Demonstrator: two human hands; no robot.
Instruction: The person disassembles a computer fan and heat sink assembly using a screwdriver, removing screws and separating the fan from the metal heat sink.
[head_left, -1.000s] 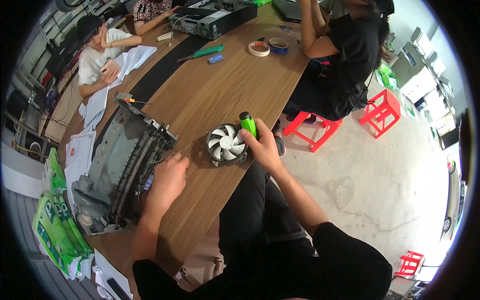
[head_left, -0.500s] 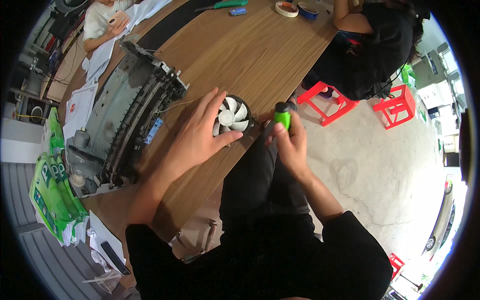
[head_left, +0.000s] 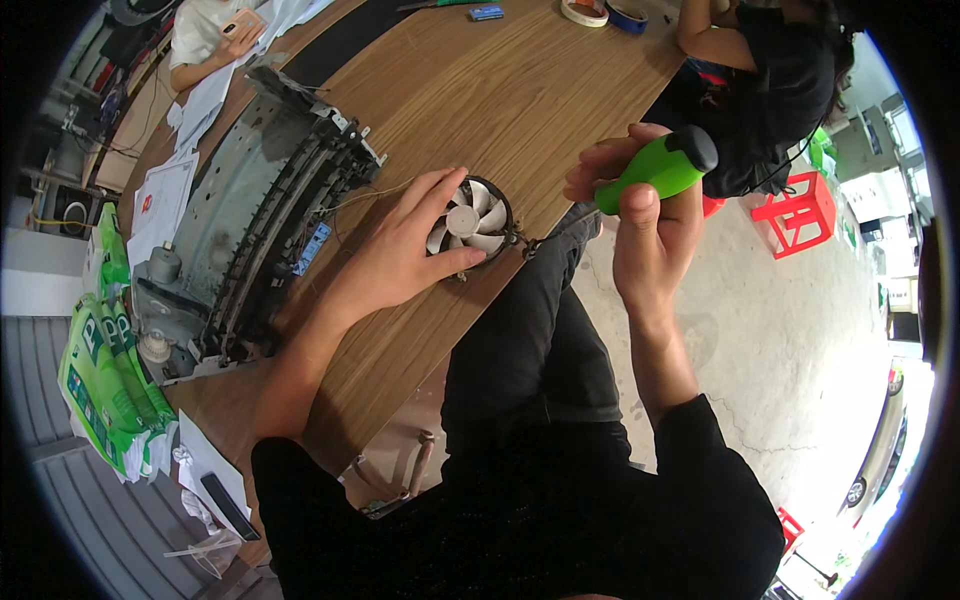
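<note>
Two hands on the work: left hand (head_left: 400, 262) now spread over the fan (head_left: 470, 222), steadying it; right hand (head_left: 640, 215) has lifted, fist wrapped round the green screwdriver (head_left: 650, 170).

A wooden table (head_left: 480, 90) runs from lower left to the top of the frame. On it lie a grey metal chassis (head_left: 250, 220) at centre left, a round fan (head_left: 470, 220) near the right edge, white papers (head_left: 165, 195) at upper left, and 2 tape rolls (head_left: 605, 12) at top, with what may be a small blue box (head_left: 487, 12) beside them.
</note>
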